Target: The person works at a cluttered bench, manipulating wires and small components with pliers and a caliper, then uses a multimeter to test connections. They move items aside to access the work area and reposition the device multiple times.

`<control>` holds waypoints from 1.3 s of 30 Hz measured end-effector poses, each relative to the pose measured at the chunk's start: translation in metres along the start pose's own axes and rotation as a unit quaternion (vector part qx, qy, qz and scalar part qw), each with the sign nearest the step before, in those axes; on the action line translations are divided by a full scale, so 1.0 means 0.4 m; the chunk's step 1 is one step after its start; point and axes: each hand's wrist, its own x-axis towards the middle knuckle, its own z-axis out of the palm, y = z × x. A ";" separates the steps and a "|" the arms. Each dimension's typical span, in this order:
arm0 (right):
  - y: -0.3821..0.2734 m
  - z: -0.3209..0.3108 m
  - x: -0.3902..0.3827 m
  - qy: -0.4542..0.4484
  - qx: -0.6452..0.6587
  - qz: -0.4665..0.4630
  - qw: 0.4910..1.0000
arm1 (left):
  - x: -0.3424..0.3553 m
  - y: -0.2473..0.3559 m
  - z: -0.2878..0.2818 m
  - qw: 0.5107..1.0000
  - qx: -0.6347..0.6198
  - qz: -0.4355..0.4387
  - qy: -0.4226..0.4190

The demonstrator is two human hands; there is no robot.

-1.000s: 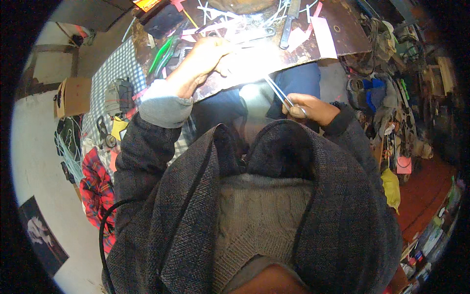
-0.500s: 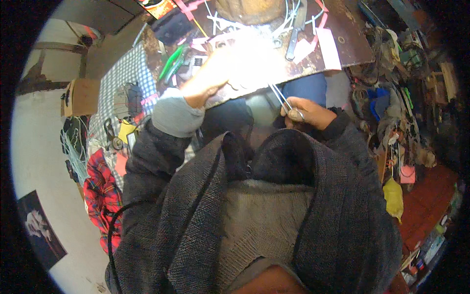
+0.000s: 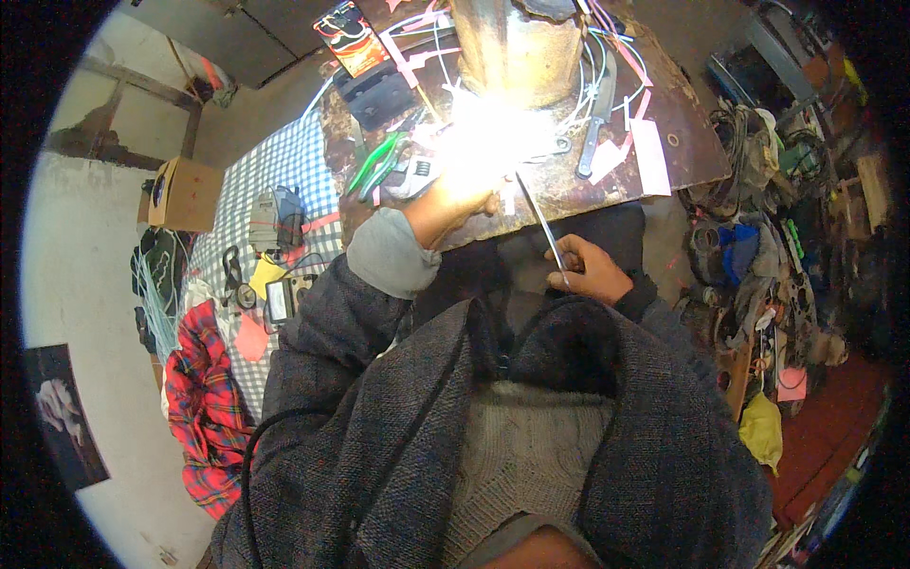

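My right hand [image 3: 590, 267] is closed just below the table's front edge, pinching a thin, pale, shiny strip [image 3: 538, 214]. The strip slants up and left toward the bright glare; a short end hangs below my fingers. On the board's front edge lies my left hand [image 3: 453, 201], its visible fingers curled. White glare washes out its fingertips and whatever they hold. Beside it are an adjustable wrench [image 3: 417, 176] and green-handled pliers [image 3: 375, 165]. To the right of the glare rests a knife [image 3: 591, 142] with a grey handle.
A thick wooden block [image 3: 521, 47] stands at the back of the dark tabletop [image 3: 687, 104], with pale cords and pink strips around it. A white card [image 3: 650, 156] lies at the right edge. Left is a checked cloth [image 3: 275, 156] with a red plaid cloth [image 3: 201, 408]; clutter fills the right.
The view has shifted, so the table sits lower and farther right. The strip in my right hand showed as two diverging lengths and now looks like one. My left hand stays by the glare.
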 end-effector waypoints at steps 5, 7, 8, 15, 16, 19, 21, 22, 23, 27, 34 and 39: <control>-0.056 0.000 -0.011 0.130 -0.053 -0.019 0.990 | -0.051 0.066 0.052 0.969 -0.086 -0.115 -0.202; -0.095 -0.010 0.001 0.159 -0.088 -0.041 0.983 | -0.072 0.092 0.095 0.961 -0.107 -0.140 -0.215; -0.117 -0.013 0.011 0.167 -0.177 -0.079 0.967 | -0.087 0.103 0.106 0.961 -0.121 -0.135 -0.207; -0.290 -0.018 0.224 0.145 -0.501 -0.173 0.835 | -0.159 0.143 -0.030 0.994 -0.048 -0.052 0.079; -0.315 -0.030 0.265 0.093 -0.514 -0.172 0.835 | -0.167 0.149 -0.044 0.988 -0.110 -0.073 0.080; -0.349 -0.043 0.316 0.038 -0.532 -0.178 0.827 | -0.174 0.178 -0.050 0.990 -0.077 -0.024 0.112; -0.370 -0.046 0.334 0.038 -0.537 -0.203 0.818 | -0.182 0.205 -0.032 0.972 -0.163 -0.035 0.163; -0.376 -0.043 0.333 0.039 -0.515 -0.252 0.819 | -0.181 0.219 -0.022 0.967 -0.172 -0.020 0.185; -0.382 -0.038 0.331 0.071 -0.491 -0.249 0.832 | -0.175 0.231 -0.014 0.960 -0.192 0.003 0.205; -0.375 0.000 0.282 0.034 -0.111 -0.196 0.974 | -0.140 0.259 -0.006 0.941 -0.263 0.038 0.209; -0.344 0.034 0.221 -0.008 0.122 -0.092 0.988 | -0.085 0.218 -0.040 0.969 -0.100 0.097 0.203; -0.346 0.013 0.155 0.031 0.126 -0.067 0.989 | 0.030 0.228 -0.302 0.792 0.408 0.239 0.387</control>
